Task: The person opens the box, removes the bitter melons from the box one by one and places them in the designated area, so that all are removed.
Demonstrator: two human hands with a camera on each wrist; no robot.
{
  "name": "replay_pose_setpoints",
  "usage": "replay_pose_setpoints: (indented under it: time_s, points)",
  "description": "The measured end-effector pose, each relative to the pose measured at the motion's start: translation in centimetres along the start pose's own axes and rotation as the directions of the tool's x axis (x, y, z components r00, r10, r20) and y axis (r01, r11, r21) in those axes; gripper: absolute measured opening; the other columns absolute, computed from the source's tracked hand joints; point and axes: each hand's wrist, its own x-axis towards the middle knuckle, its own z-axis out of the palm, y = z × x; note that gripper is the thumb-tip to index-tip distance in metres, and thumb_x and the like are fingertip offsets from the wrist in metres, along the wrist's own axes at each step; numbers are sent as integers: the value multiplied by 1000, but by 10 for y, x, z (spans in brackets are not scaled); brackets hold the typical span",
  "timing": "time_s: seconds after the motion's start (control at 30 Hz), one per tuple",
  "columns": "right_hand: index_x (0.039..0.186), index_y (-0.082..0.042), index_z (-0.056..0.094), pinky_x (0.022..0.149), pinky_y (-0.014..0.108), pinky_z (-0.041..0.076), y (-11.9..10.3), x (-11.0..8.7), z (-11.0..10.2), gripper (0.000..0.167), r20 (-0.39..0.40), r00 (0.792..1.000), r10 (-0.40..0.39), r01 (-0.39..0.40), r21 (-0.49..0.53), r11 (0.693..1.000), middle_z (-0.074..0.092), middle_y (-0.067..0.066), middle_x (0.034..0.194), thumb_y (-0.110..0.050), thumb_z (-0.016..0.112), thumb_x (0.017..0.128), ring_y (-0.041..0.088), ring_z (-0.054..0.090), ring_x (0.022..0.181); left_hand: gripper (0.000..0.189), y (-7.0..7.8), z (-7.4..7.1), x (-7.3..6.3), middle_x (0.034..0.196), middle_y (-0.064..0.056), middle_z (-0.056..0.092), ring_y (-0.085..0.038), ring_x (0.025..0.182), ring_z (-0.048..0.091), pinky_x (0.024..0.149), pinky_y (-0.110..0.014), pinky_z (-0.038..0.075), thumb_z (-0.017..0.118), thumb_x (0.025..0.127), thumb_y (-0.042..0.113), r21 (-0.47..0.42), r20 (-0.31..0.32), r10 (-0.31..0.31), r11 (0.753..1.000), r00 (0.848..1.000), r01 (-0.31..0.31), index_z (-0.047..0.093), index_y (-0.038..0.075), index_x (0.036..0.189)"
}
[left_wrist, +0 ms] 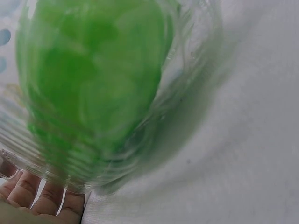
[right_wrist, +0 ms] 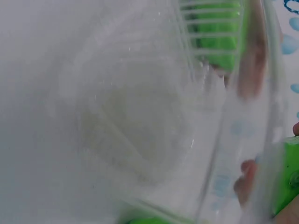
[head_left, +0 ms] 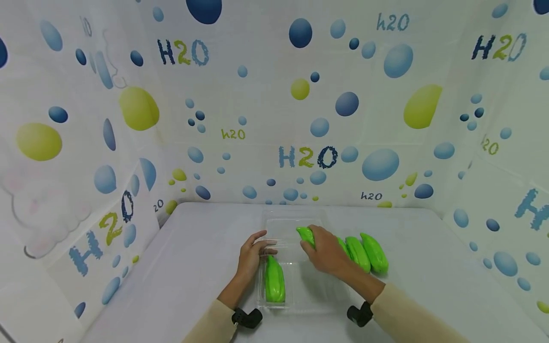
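A clear plastic clamshell container (head_left: 302, 286) lies on the table with its lid (head_left: 296, 224) folded back. One shiny green, ridged, long fruit (head_left: 275, 281) lies along the container's left side, tip pointing away; the left wrist view shows the green fruit (left_wrist: 93, 70) through the clear wall. My left hand (head_left: 249, 259) grips the container's left edge near the lid. Above the container, my right hand (head_left: 327, 251) holds another green fruit (head_left: 306, 235), its tip pointing left. Part of this fruit (right_wrist: 288, 175) shows at the right wrist view's edge; the fingers hide the rest.
To the right of the container, several more green fruits (head_left: 375, 253) lie side by side on the white table (head_left: 201, 238), partly behind my right hand. A white curtain (head_left: 266, 95) with blue and yellow-green dots surrounds the table at the back and sides.
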Motion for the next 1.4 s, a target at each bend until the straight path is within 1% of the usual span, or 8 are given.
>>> replay_pose_setpoints:
  time_s: [0.13,0.3,0.37,0.5,0.63,1.0,1.27,1.4]
  points:
    - [131,2,56,70,36,47,4,2,-3,42,-14,999,33,-33,0,999,56,2,89,-24,64,99,17,51,77,42,8,0,-4,113,-24,73,-38,94,74,75,-29,55,44,105,8,-14,9,-1,1000,1000,1,46,-4,146]
    - [130,2,56,67,35,45,8,4,-6,41,-13,998,54,-54,15,998,54,3,87,-25,63,99,18,51,76,42,7,1,-3,113,-22,73,-35,93,75,76,-28,55,45,105,7,-7,2,4,1000,1000,-4,48,-4,145]
    - [133,3,55,70,36,46,9,4,-8,44,-6,998,63,-63,11,998,56,3,91,-25,62,99,18,52,79,42,1,1,-1,113,-21,73,-32,91,75,75,-26,54,44,105,8,2,-3,15,1000,1000,-15,47,-4,145]
    - [136,6,53,77,41,49,13,4,-13,49,-9,997,77,-76,18,997,61,7,101,-25,62,99,21,54,86,43,2,1,-2,114,-23,72,-34,92,75,76,-27,54,43,105,8,6,1,21,1000,1000,-21,46,-4,146]
    - [138,5,52,81,44,50,22,7,-18,50,-15,994,104,-104,6,995,62,10,107,-26,60,99,23,55,90,42,2,1,-2,113,-22,73,-32,90,76,76,-27,55,43,105,8,11,1,23,1000,1000,-23,47,-4,145]
    - [135,8,54,77,44,48,44,7,-30,51,-47,991,125,-126,-21,992,63,13,104,-27,59,98,25,56,86,42,3,0,-3,116,-25,71,-38,95,74,74,-27,54,42,106,8,7,7,10,1000,1000,-10,46,-4,146]
    - [132,7,54,71,41,49,60,9,-39,47,-72,986,151,-155,-49,987,62,13,99,-27,57,99,24,56,81,40,12,-1,-5,114,-31,69,-48,97,70,72,-32,55,44,103,3,-34,34,-11,999,999,12,48,-8,142]
    - [128,4,55,67,38,47,69,11,-44,42,-61,981,185,-189,-54,980,60,10,92,-27,56,99,23,55,78,41,13,0,-5,114,-28,71,-45,98,71,72,-30,55,44,104,5,-32,23,-13,999,1000,14,48,-5,144]
